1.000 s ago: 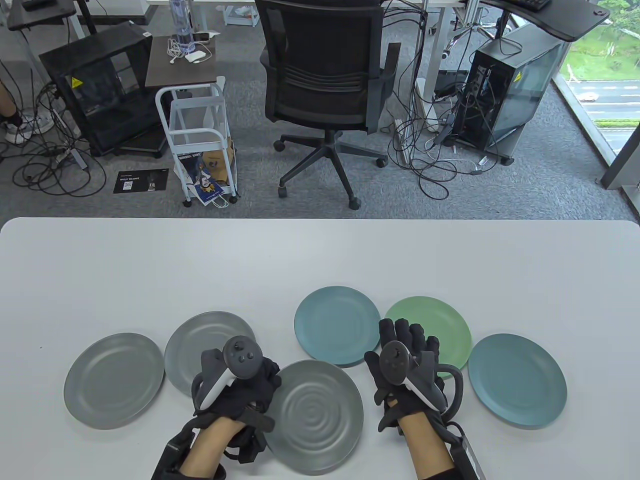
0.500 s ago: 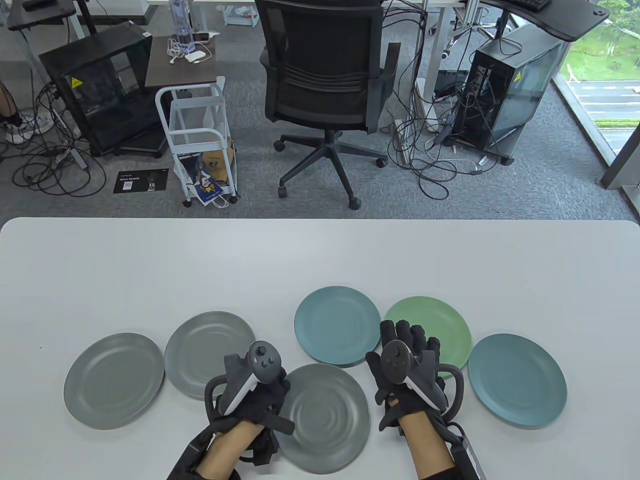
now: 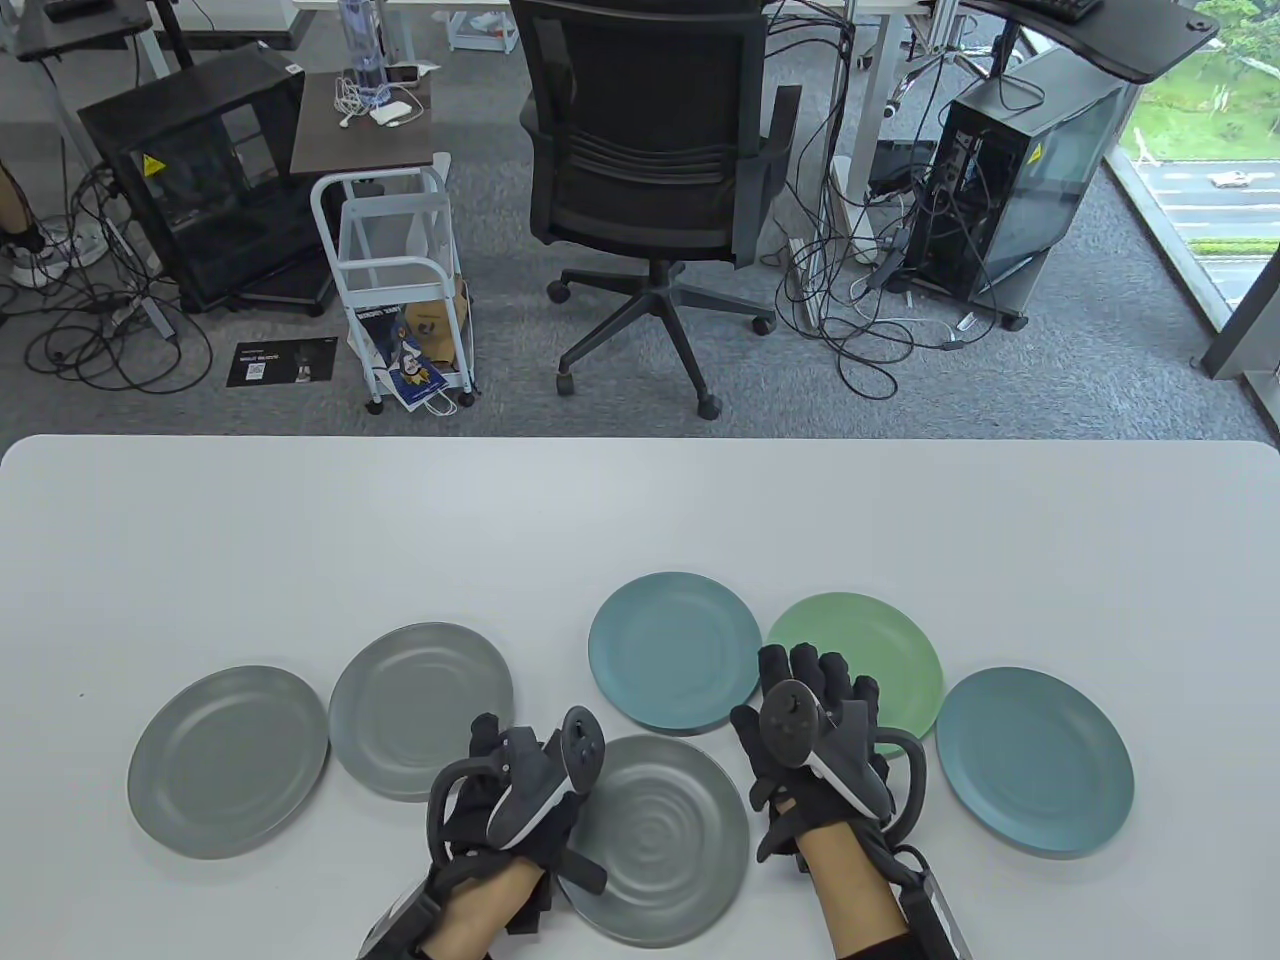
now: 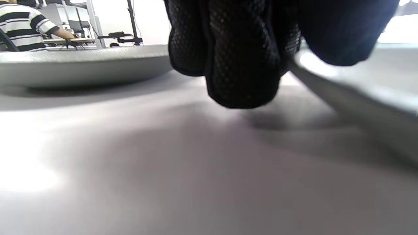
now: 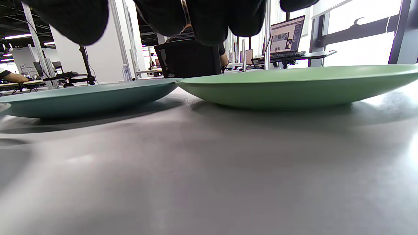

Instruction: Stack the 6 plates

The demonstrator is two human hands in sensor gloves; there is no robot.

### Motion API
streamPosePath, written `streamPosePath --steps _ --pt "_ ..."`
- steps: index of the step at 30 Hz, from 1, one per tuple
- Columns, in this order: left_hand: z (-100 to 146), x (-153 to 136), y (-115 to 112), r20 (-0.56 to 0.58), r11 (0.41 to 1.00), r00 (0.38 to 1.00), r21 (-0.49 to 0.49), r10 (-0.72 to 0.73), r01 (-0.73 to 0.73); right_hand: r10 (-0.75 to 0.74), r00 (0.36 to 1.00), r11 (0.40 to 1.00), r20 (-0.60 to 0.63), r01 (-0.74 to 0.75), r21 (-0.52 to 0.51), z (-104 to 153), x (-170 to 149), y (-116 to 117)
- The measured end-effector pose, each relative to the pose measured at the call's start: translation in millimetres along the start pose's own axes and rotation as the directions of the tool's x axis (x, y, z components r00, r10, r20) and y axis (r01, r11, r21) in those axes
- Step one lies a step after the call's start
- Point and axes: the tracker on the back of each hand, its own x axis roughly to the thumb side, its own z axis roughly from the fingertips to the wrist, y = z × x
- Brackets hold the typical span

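Six plates lie on the white table (image 3: 640, 520). Two grey plates (image 3: 228, 760) (image 3: 420, 700) are at the left. A third grey plate (image 3: 670, 850) is at front centre. A teal plate (image 3: 675, 650), a green plate (image 3: 880, 650) and another teal plate (image 3: 1035, 760) are at the right. My left hand (image 3: 545, 800) grips the front grey plate's left rim; in the left wrist view the plate (image 4: 359, 98) is tilted, its rim raised. My right hand (image 3: 815, 700) lies flat, fingers over the green plate's near-left edge (image 5: 294, 88).
The front grey plate's far edge sits close to the middle teal plate's near edge (image 5: 85, 98). The table's far half is bare white surface. An office chair (image 3: 650, 150) and computer cases stand on the floor beyond the table.
My left hand has moved right and rolled onto its side, and the front grey plate has shifted right with it. The right hand and the other plates have not moved.
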Motion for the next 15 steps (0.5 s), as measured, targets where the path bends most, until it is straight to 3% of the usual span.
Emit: streamPosePath --steps 5,8,15 --pt "1 -26 20 -0.102 0.992 0.994 0.123 -0.028 0.041 0.004 1.000 1.000 0.003 -0.004 0.001 0 1 1" --pt "-2 -42 24 -0.180 0.983 0.981 0.149 -0.076 0.103 0.007 1.000 1.000 0.007 -0.007 0.000 0 2 1" --pt "-15 -60 15 -0.233 0.968 0.946 0.061 -0.223 0.243 0.010 1.000 1.000 0.015 -0.010 -0.002 0 4 2"
